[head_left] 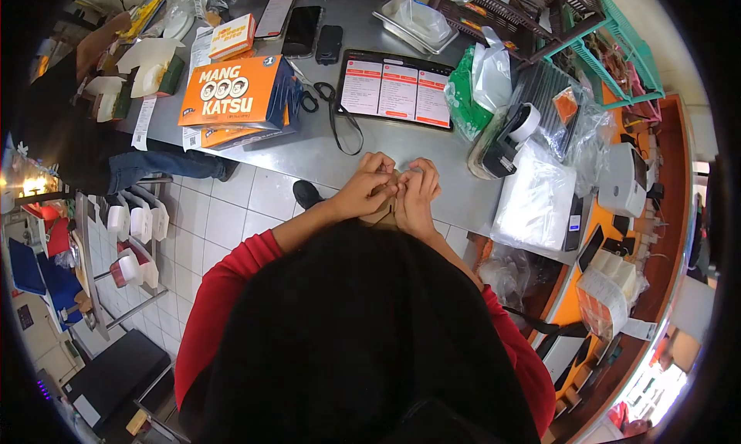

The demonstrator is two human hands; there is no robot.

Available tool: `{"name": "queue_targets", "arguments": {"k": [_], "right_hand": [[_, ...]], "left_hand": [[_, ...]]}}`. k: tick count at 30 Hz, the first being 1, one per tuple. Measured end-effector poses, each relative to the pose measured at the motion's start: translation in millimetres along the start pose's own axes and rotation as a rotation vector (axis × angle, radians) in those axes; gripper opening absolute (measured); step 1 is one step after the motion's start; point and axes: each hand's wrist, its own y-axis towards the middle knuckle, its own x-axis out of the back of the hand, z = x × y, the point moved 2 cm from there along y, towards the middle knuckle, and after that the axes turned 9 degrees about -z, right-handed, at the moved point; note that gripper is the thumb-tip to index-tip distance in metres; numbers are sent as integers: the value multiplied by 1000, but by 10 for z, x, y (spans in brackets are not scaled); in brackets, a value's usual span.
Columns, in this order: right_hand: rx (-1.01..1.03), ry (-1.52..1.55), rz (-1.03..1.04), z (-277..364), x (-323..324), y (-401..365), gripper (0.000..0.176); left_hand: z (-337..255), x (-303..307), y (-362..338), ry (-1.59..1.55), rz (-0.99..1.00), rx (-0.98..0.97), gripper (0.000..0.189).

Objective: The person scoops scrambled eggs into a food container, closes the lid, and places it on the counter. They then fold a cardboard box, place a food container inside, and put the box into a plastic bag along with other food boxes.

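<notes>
Fingers of your left hand [369, 188] and right hand [417, 193] are curling close together at a mostly hidden brown item [380, 215] by the table [309, 157] edge, their exact grip staying unclear; a tablet [396, 89] is lying beyond.

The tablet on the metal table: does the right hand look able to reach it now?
Probably yes. Nothing stands between the right hand and the tablet, though its fingers seem busy close beside the left hand and may need freeing first.

You're having bare worktop [312, 152] below the tablet [395, 89]; orange boxes [231, 93] are blocking the left, plastic bags [532, 197] the right.
</notes>
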Motion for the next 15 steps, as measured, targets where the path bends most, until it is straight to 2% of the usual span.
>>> {"name": "queue_targets", "arguments": {"k": [4,5,7,8,10,13,15], "right_hand": [[-37,-143,-136,13,53,-64,16],[-30,-145,-87,30,104,-96,14],[-15,-149,14,112,282,-94,11],[-20,-156,-3,154,279,-96,11],[-35,-173,-40,255,241,-108,10],[-372,-127,122,319,182,-40,9],[-518,-32,169,258,141,2,8]], "left_hand": [[-41,17,30,64,16,-37,15],[-33,28,25,92,27,-52,16],[5,40,1,80,-32,50,15],[19,26,-24,71,-60,102,14],[-2,-34,-73,89,-237,115,12],[-76,-107,-149,96,-418,139,11],[-93,-108,-169,91,-469,151,11]]}}
